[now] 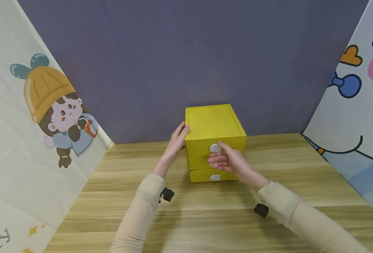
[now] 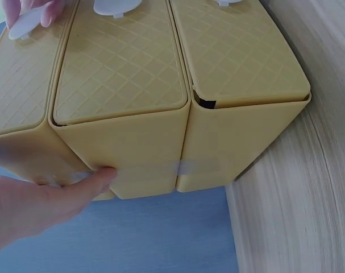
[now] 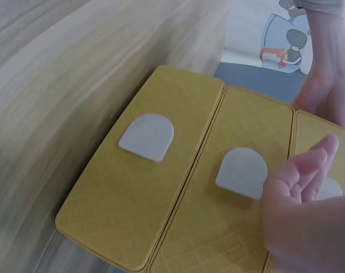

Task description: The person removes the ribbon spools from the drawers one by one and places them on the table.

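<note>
A yellow box of three stacked drawers [image 1: 213, 121] stands on the table, each drawer front bearing a white rounded handle. My left hand [image 1: 173, 144] rests against the box's left side; in the left wrist view its thumb lies extended along that wall. At the front, my right hand [image 1: 235, 162] has its thumb and fingers about the top drawer's handle [image 2: 27, 24], pinching it at the edges. Just below, the middle handle [image 3: 242, 173] is free of the fingers, as is the bottom handle [image 1: 215, 177]. A narrow dark gap shows at the bottom drawer's edge [image 2: 205, 102].
Wood-grained tabletop [image 1: 110, 196] spreads around the box. Behind it rises a dark blue-grey wall [image 1: 174, 63]. Printed cartoon sheets hang on the left [image 1: 9, 133] and right [image 1: 363, 116]. A small black camera is strapped at each wrist.
</note>
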### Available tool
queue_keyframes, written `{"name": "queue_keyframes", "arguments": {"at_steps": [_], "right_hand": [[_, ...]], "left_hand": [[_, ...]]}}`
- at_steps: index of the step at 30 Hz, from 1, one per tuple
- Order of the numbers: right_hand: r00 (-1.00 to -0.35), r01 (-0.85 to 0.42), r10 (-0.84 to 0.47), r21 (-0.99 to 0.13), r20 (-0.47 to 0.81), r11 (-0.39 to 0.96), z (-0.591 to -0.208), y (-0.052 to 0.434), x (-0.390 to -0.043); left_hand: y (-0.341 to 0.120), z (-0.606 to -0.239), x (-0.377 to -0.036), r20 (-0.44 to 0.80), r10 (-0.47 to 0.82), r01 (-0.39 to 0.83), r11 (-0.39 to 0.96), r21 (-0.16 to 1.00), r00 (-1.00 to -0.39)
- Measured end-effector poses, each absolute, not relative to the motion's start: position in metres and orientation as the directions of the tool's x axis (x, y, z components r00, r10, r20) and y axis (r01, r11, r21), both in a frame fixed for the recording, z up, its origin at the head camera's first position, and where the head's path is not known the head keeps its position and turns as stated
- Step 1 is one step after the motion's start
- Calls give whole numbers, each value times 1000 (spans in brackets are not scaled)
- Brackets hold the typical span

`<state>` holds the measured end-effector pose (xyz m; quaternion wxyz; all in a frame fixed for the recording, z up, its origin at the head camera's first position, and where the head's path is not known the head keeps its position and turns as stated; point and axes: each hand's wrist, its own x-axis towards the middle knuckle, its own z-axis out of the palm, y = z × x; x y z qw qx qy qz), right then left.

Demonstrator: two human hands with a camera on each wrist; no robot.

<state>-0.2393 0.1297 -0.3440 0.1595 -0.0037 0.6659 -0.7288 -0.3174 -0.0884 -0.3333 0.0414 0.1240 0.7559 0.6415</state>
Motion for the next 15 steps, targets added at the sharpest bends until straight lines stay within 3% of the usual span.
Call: {"name": "queue_keyframes", "arguments": {"at_steps": [15], "right_hand": [[-957, 225, -204, -970, -204, -88, -348, 127, -239]], "left_hand": [[-88, -334, -318, 86, 249, 118, 118, 986, -965]]}}
